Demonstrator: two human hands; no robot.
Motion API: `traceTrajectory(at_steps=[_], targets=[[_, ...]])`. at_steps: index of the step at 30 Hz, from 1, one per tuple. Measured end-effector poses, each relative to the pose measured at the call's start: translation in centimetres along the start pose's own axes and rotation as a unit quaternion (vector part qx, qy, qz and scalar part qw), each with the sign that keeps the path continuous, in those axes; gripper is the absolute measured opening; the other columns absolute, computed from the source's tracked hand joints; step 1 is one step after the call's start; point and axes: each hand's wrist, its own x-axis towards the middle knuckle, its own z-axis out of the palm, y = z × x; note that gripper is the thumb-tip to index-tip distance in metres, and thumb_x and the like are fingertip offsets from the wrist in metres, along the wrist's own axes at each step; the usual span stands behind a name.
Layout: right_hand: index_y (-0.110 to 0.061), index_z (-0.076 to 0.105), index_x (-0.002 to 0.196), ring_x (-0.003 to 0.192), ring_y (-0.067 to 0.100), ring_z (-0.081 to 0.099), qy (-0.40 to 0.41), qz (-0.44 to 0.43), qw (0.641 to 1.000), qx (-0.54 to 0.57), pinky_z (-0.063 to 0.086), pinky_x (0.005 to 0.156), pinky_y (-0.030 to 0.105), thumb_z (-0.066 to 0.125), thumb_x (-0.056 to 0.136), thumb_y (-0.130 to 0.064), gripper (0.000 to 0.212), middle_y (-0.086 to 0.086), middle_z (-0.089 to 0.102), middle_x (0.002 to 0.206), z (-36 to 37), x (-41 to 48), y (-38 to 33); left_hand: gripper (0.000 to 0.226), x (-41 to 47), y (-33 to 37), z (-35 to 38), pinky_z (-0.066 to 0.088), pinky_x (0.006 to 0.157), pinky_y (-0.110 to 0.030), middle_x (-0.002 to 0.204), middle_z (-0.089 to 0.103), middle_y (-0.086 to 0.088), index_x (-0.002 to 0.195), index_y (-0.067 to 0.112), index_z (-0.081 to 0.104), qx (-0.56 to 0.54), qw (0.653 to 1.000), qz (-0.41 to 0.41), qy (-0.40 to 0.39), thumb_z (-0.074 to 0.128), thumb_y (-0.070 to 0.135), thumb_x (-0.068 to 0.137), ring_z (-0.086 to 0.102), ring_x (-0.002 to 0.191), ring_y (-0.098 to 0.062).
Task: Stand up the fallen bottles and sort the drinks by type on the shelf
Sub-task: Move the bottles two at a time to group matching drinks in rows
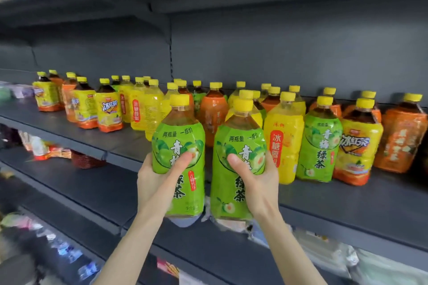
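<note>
The left green bottle (178,146) and right green bottle (238,169) carry bright green labels printed with pale fruit and dark lettering. Every cap (179,99) is yellow. A yellow bottle (283,146) and an orange bottle (400,141) stand on the dark grey shelf (347,203).

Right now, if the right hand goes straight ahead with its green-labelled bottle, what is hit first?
Probably the yellow-labelled plastic bottle standing directly behind the green-labelled plastic bottle in the right hand; depth unclear.
</note>
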Motion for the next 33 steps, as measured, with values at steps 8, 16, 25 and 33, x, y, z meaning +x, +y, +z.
traceTrajectory(at_steps=[8, 16, 25, 33], targets=[[-0.036, 0.055, 0.104, 0.086, -0.014, 0.062, 0.023, -0.022, 0.999, -0.014, 0.045, 0.067, 0.003, 0.079, 0.053, -0.055, 0.059, -0.033, 0.068, 0.089, 9.8, 6.5, 3.7, 0.059, 10.8, -2.1, -3.2, 0.049, 0.062, -0.028, 0.091, 0.069, 0.011, 0.100, 0.030, 0.060, -0.017, 1.000, -0.007, 0.010, 0.073, 0.057, 0.050, 0.065, 0.083, -0.006], [-0.025, 0.055, 0.118, 0.089, -0.001, 0.064, 0.128, -0.003, 0.989, -0.072, 0.055, 0.083, 0.030, 0.083, 0.057, -0.055, 0.073, -0.014, 0.067, 0.097, 15.7, 12.0, 7.9, 0.058, 21.8, -5.6, -6.2, 0.050, 0.070, -0.030, 0.095, 0.066, 0.011, 0.096, 0.035, 0.056, 0.000, 1.000, -0.021, 0.000, 0.076, 0.060, 0.048, 0.064, 0.089, -0.009], [-0.030, 0.035, 0.120, 0.096, 0.007, 0.060, 0.242, 0.012, 0.961, -0.136, 0.048, 0.084, 0.030, 0.082, 0.062, -0.049, 0.076, -0.016, 0.057, 0.102, 18.9, 13.9, 9.6, 0.053, 29.9, -8.5, -6.5, 0.055, 0.079, -0.040, 0.098, 0.062, 0.018, 0.103, 0.037, 0.052, 0.000, 0.993, -0.030, -0.114, 0.079, 0.052, 0.059, 0.059, 0.088, -0.001], [-0.031, 0.037, 0.123, 0.095, 0.003, 0.063, 0.253, -0.003, 0.954, -0.159, 0.052, 0.084, 0.030, 0.083, 0.064, -0.045, 0.076, -0.016, 0.062, 0.103, 20.4, 13.8, 10.5, 0.066, 32.1, -10.6, -7.3, 0.057, 0.078, -0.040, 0.107, 0.066, 0.010, 0.107, 0.039, 0.053, -0.037, 0.982, -0.016, -0.185, 0.080, 0.060, 0.050, 0.065, 0.095, -0.008]])
